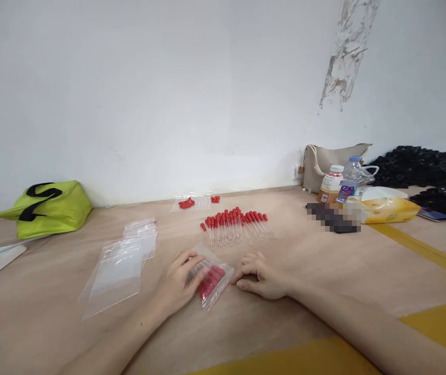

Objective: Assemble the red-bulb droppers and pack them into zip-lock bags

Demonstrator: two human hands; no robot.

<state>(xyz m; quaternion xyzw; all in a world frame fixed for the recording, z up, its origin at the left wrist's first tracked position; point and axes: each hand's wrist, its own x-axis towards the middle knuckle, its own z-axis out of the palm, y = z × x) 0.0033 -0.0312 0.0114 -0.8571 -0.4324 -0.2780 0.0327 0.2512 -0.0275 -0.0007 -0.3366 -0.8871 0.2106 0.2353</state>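
My left hand [184,278] lies over a clear plastic bag [223,286], its fingers curled across the top and gripping it. Inside the bag are several red-bulbed droppers [212,278], the bulbs toward the bag's near right edge. At that edge is my right hand [260,276], fingers bent, thumb and fingertips close together. Whether they pinch the film is too small to see. Just beyond both hands, a row of loose droppers [228,221] with red bulbs and clear stems lies on the brown surface [305,291].
Flat clear bags [115,273] lie left. Loose red bulbs [186,203] rest on plastic by the wall. A lime-green bag [57,211] stands far left. At right are bottles [330,183], a tissue pack [389,208], a pixelated dark object [334,219] and black parts [414,164].
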